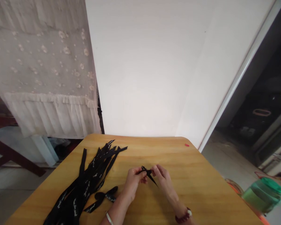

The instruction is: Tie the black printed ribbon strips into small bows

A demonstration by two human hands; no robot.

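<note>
Lacy curtain (53,62) far left. Heap of black ribbons (86,184), white lettering, on left side of worktop (192,178); looped ribbon (103,196) just beside it, near left forearm. Left hand (134,181) pinches black strip (149,175) between thumb and fingers, over mid-worktop; right hand (162,178) pinches its other side, pointed tail hanging between. Red scrap (186,145) near far right corner; green tub (263,195) beyond right edge.

White script (75,207) on black ribbons (81,187), illegible.
</note>
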